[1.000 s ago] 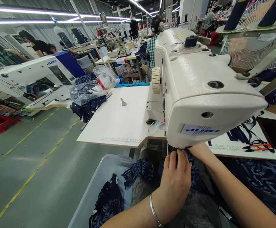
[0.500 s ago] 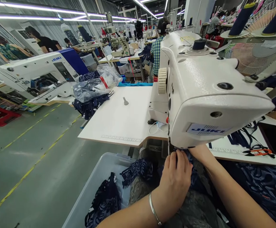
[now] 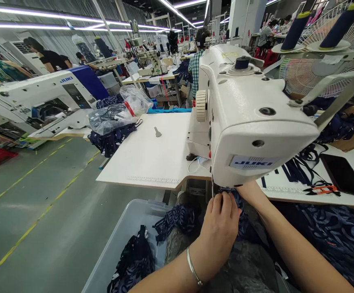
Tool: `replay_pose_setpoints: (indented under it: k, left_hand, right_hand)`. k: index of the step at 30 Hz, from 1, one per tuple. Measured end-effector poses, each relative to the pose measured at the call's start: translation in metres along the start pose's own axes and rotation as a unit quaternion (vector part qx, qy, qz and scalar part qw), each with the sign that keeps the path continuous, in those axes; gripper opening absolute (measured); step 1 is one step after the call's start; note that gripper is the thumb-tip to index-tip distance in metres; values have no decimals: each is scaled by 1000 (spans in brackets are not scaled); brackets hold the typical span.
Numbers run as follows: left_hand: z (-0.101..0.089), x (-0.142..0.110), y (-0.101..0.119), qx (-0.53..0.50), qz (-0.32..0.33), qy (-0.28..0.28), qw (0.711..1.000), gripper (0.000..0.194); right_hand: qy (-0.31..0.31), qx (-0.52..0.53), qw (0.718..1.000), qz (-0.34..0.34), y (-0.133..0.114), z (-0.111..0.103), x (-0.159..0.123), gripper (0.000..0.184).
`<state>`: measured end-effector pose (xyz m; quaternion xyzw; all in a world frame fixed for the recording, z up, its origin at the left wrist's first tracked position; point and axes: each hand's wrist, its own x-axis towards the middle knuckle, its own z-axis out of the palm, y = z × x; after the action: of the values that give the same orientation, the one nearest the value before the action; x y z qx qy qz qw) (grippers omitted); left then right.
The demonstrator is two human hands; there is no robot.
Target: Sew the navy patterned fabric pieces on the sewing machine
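The white JUKI sewing machine [image 3: 256, 118] fills the middle, its head hanging over my hands. Below it is a navy patterned fabric garment [image 3: 243, 219]. My left hand [image 3: 221, 221], a silver bangle at its wrist, is closed on the fabric's near side, fingers bent and together right under the machine head. On the other side my right hand [image 3: 248, 191] reaches in under the head against the same fabric; its fingers are hidden by the machine and my left hand. The needle area cannot be seen clearly.
A clear plastic bin [image 3: 116, 240] with navy garments stands lower left. The white table [image 3: 146, 154] bears a small metal piece [image 3: 157, 132] and a bagged bundle [image 3: 110, 118]. Orange snips [image 3: 322, 189], navy straps and a phone [image 3: 346, 175] lie right. Co-workers sit further back.
My view has turned slightly to the right, so the machine and table sit further left in the picture. Both hands keep nearly the same place and pose at the fabric.
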<state>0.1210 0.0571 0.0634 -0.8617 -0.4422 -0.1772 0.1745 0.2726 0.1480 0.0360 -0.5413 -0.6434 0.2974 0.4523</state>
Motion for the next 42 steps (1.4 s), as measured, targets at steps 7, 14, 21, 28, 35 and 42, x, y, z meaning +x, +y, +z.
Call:
replay_pose_setpoints:
  k: [7,14,21,28,35,42]
  left_hand:
    - [-2,0,0,-8,19,-6,1000,35]
    - [0,6,1,-6,-2,-11,1000,34]
    - [-1,10,0,-18,-6,-5,1000,34]
    - [2,8,0,-6,-3,0,1000,33]
    - [-1,8,-3,5,6,23,1000,33]
    - [11,7,-8,22,45,108,993,30]
  right_hand:
    - [-8,12,997,-71,-2,-4,2,31]
    - [27,-37,996,-73,7,0,2,29]
    - [45,-38,997,-52,8,1,1,31]
    - [47,-18,998,-38,4,2,2,29]
    - [92,-116,989,-20,17,-22,-3,27]
    - [274,-304,897,168,87,-173,-1,44]
